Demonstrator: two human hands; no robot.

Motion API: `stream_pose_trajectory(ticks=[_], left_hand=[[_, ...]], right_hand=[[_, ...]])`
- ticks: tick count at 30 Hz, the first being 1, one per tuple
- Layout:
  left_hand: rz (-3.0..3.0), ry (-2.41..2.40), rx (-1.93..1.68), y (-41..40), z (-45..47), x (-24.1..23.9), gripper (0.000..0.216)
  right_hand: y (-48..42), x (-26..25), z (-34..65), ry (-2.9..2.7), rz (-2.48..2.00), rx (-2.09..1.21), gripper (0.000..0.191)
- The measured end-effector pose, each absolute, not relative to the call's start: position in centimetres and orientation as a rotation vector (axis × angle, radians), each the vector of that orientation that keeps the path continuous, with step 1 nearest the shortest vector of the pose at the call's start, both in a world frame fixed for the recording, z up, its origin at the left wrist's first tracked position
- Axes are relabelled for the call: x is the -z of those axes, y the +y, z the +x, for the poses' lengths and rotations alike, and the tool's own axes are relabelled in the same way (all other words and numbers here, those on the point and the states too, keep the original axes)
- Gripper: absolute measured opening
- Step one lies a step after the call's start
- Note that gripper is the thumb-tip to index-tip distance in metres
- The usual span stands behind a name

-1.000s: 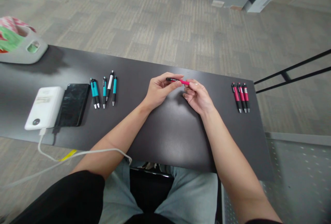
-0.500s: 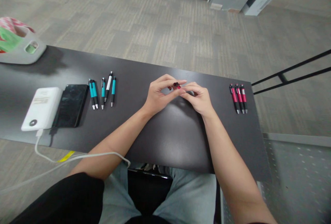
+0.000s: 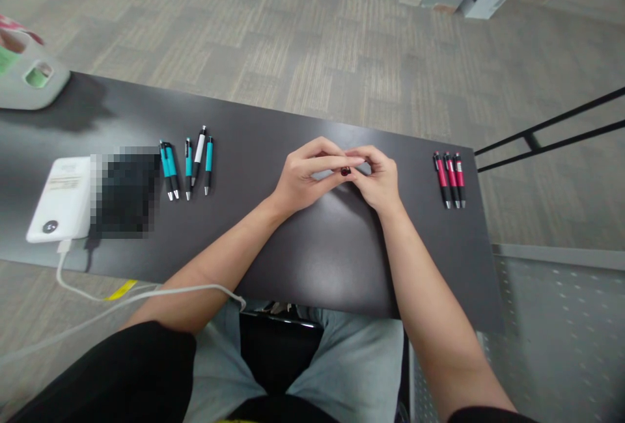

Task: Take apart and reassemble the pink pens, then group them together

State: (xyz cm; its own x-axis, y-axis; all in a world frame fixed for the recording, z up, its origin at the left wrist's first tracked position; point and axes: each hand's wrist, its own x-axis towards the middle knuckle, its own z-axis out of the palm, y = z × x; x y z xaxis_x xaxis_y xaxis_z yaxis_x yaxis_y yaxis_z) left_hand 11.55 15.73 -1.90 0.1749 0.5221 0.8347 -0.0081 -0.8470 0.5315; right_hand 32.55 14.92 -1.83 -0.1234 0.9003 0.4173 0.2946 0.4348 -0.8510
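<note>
Over the middle of the desk, my left hand [image 3: 307,172] and my right hand [image 3: 378,176] meet at the fingertips. Pinched between them is a red pen [image 3: 346,171], seen nearly end-on; only a small dark red end shows and the fingers hide the rest. To the right lie three red pens [image 3: 450,180] with black grips, side by side. On the left are several teal pens [image 3: 189,169] and one white pen [image 3: 199,155] with a black grip, their silver tips toward me.
A white power bank [image 3: 61,198] with a white cable [image 3: 161,291] lies on the dark desk [image 3: 312,267], beside a blurred-out black object [image 3: 124,195]. A pale basket [image 3: 36,84] holding cloth stands at the far left. Black metal bars [image 3: 551,133] rise beyond the desk's right edge.
The red pen has turned and shifted slightly right between my fingers, so less of it shows. My fingertips now overlap more. The view has shifted slightly.
</note>
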Motion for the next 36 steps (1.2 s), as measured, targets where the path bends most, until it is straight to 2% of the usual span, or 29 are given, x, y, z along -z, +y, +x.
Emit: stream_pose_trajectory(ticks=[5, 20, 29, 36], left_hand=[[2.068, 0.584, -1.707, 15.8, 11.3, 2.0, 0.029], [2.074, 0.605, -1.712, 15.9, 11.4, 2.3, 0.028], [1.888, 0.779, -1.713, 15.8, 11.1, 1.4, 0.027], [1.811, 0.957, -1.368, 15.9, 10.2, 1.5, 0.029]], right_hand=[[14.9, 1.9, 32.5, -1.674, -1.088, -0.763, 0.055], [15.2, 2.4, 32.2, -1.691, -1.026, -0.747, 0.054], [15.5, 3.0, 33.1, -1.492, -1.047, -0.744, 0.054], [16.0, 2.5, 33.2, -1.322, -1.094, -0.763, 0.062]])
